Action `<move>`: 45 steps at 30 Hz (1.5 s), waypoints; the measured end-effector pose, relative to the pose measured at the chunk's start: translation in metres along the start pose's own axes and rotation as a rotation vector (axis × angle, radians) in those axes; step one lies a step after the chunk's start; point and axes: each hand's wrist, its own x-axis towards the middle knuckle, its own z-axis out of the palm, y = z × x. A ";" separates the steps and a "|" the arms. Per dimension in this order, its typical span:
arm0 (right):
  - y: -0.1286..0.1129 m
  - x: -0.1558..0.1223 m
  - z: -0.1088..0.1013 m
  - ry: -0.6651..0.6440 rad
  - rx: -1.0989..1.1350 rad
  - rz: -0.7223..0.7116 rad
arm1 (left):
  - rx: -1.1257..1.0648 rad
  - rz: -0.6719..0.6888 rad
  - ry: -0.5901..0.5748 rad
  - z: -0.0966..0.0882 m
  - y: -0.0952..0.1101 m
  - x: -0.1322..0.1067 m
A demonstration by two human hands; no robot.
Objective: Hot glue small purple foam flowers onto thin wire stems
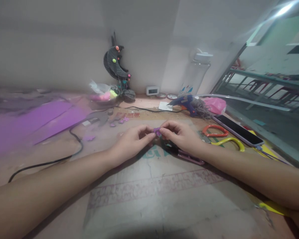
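Note:
A small purple cut-out piece (156, 131), flower-like in outline, is pinched between both hands above the middle of the mat. My left hand (137, 141) closes thumb and forefinger on its left edge. On the opposite edge, the fingertips of my right hand (175, 132) are pressed together. A dark tool with a pink handle (190, 157) lies under my right hand, mostly hidden by it. More small purple pieces (122, 120) are scattered on the mat to the left of my hands.
Purple sheets (47, 122) spread at left near a black cable (47, 162). A blue glue gun (185, 103), scissors with orange (215, 126) and yellow handles, and a phone (236, 130) lie right. A moon-shaped ornament (114, 63), clear bottle (196, 74) and small clock (152, 90) stand at the back.

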 end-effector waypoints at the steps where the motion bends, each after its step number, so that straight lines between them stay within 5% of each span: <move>1: 0.000 0.000 0.000 0.000 -0.001 -0.008 | 0.069 0.021 0.034 0.000 0.002 0.000; 11: 0.004 -0.001 0.000 -0.085 -0.016 -0.102 | 0.202 0.035 0.114 -0.004 0.009 0.000; 20: 0.013 0.006 -0.008 -0.189 -0.246 -0.031 | -0.524 -0.110 0.291 -0.015 0.005 0.012; 29: 0.024 0.027 -0.058 -0.096 -0.703 0.037 | -0.583 -0.102 0.394 -0.020 -0.002 0.018; 33: -0.002 0.008 -0.041 -0.022 -0.609 -0.195 | -0.533 -0.117 0.381 -0.014 -0.004 0.017; 41: -0.055 -0.039 -0.011 -0.235 -0.321 -0.750 | -0.459 -0.083 0.375 -0.011 -0.004 0.015; 45: -0.052 -0.034 -0.014 -0.218 -0.360 -0.681 | -0.392 -0.052 0.337 -0.009 -0.002 0.013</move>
